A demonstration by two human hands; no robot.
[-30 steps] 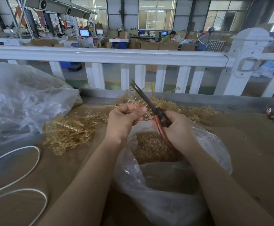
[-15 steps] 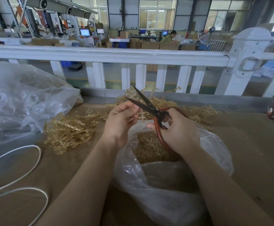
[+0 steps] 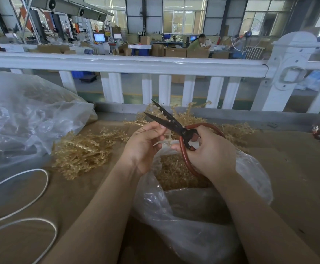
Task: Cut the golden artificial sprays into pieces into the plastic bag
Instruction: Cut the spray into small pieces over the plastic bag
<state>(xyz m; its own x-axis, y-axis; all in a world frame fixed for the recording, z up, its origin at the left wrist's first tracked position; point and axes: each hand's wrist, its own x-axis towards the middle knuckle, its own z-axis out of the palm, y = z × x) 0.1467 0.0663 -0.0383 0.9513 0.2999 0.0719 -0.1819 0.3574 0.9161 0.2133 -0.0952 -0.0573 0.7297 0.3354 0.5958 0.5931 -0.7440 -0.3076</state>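
Head view, taking the plastic bag [image 3: 197,221] as the landmark: it lies nearest, mouth open, with cut golden pieces [image 3: 174,172] heaped inside. Just above its mouth the left hand [image 3: 144,147] pinches a short golden spray [image 3: 167,139] in curled fingers. Beside it the right hand [image 3: 212,151] grips the red-handled scissors [image 3: 182,132], blades parted and pointing up and away. Left of the bag lies a pile of uncut sprays [image 3: 85,151]; more lie beyond it, before the white railing [image 3: 128,63].
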